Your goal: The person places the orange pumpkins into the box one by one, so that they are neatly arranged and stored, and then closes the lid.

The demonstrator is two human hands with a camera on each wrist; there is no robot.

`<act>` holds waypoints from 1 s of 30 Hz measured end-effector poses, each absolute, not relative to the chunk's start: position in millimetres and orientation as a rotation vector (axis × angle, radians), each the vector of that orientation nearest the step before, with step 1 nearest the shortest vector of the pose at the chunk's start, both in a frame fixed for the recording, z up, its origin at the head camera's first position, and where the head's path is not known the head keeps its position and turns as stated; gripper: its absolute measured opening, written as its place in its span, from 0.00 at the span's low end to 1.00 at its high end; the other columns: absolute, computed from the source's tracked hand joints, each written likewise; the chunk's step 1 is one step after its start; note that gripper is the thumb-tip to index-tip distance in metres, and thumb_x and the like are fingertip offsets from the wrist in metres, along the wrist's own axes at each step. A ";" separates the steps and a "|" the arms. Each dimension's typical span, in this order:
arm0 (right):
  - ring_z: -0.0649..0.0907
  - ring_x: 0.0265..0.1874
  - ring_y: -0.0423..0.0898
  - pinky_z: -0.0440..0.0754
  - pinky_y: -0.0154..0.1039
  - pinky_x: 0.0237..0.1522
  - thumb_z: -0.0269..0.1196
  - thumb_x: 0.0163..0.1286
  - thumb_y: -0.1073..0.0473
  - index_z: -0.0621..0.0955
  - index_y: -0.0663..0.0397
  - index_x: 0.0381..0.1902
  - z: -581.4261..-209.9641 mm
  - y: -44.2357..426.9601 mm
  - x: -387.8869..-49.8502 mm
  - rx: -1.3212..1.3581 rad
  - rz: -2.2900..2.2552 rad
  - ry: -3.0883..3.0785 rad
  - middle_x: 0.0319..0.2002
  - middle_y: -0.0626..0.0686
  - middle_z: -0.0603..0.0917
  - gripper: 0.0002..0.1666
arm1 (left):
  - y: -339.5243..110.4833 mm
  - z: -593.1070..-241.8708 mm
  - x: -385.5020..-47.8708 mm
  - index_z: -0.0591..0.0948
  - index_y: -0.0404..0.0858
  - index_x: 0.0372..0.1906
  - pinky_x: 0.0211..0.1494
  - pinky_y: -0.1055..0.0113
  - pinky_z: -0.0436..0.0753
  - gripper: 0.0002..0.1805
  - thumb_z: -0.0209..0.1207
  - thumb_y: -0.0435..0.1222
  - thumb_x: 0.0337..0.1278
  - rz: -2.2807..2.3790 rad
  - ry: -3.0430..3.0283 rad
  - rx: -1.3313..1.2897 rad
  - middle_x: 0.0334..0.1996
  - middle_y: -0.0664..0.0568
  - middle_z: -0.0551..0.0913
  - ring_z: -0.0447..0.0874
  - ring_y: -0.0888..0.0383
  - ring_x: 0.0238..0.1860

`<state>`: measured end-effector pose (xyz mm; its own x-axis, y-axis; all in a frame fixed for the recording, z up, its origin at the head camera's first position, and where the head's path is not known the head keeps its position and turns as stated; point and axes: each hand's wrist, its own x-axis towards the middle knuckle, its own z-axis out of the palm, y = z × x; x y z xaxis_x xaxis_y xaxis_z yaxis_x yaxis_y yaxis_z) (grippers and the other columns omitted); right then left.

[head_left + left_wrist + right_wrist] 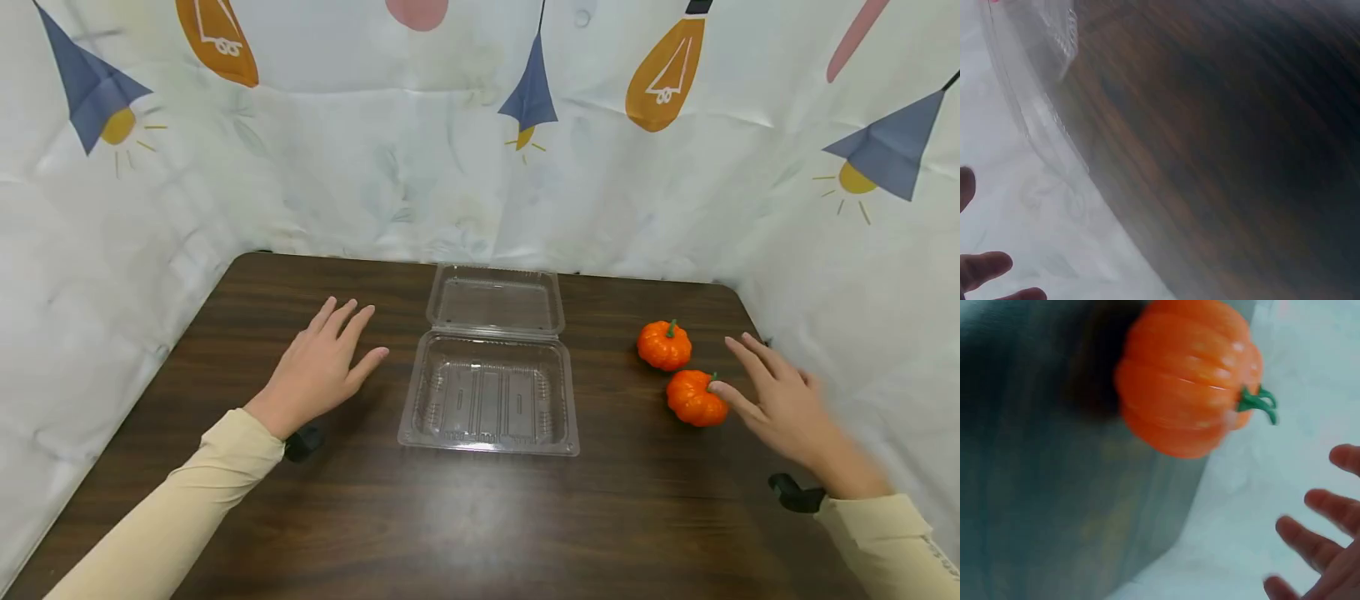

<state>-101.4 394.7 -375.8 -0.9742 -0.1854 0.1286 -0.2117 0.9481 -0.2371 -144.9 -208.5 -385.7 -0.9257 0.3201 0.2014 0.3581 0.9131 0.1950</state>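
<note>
Two small orange pumpkins with green stems sit on the right of the table, the farther pumpkin [663, 346] just behind the nearer pumpkin [694, 400]. My right hand [783, 408] is beside the nearer one, fingers spread, holding nothing; its thumb tip overlaps that pumpkin's edge, and I cannot tell whether they touch. A pumpkin [1182, 378] fills the upper part of the right wrist view, apart from the fingers. In the middle lies a clear plastic clamshell box [487, 446], its lid folded back. Left of it, my left hand [311, 371] hovers with spread fingers, holding nothing.
The dark wooden table [480, 533] ends at a white patterned curtain [337, 167] along the back and both sides. The box's raised lid [495, 300] reaches close to the table's back edge. Dark wrist cameras sit under both wrists.
</note>
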 end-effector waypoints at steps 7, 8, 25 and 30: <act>0.68 0.66 0.75 0.70 0.75 0.53 0.69 0.72 0.47 0.54 0.50 0.83 -399.5 400.2 -92.3 0.279 0.641 -2.995 0.77 0.72 0.59 0.52 | -188.0 -403.5 -146.7 0.65 0.34 0.76 0.70 0.33 0.73 0.35 0.51 0.53 0.78 -0.659 -2.902 -0.485 0.72 0.34 0.70 0.68 0.32 0.73; 0.70 0.64 0.72 0.73 0.71 0.53 0.70 0.71 0.47 0.55 0.50 0.83 -401.9 400.9 -91.1 0.265 0.642 -2.997 0.75 0.72 0.61 0.53 | -185.6 -406.2 -146.7 0.65 0.35 0.77 0.69 0.33 0.74 0.35 0.50 0.54 0.78 -0.715 -2.906 -0.473 0.71 0.35 0.72 0.71 0.33 0.71; 0.81 0.51 0.30 0.70 0.09 0.43 0.79 0.57 0.45 0.65 0.56 0.78 -424.7 406.8 -86.9 0.132 0.837 -2.965 0.66 0.69 0.77 0.57 | -173.6 -428.7 -144.8 0.71 0.41 0.73 0.50 0.56 0.85 0.32 0.56 0.55 0.75 -1.338 -2.959 -0.312 0.57 0.46 0.84 0.87 0.50 0.54; 0.80 0.57 0.66 0.66 0.08 0.43 0.78 0.60 0.44 0.65 0.58 0.78 -430.2 406.8 -88.3 0.109 0.833 -2.973 0.67 0.71 0.76 0.56 | -169.8 -430.5 -143.2 0.73 0.42 0.71 0.48 0.60 0.84 0.30 0.57 0.54 0.74 -1.381 -2.955 -0.292 0.55 0.47 0.85 0.87 0.50 0.54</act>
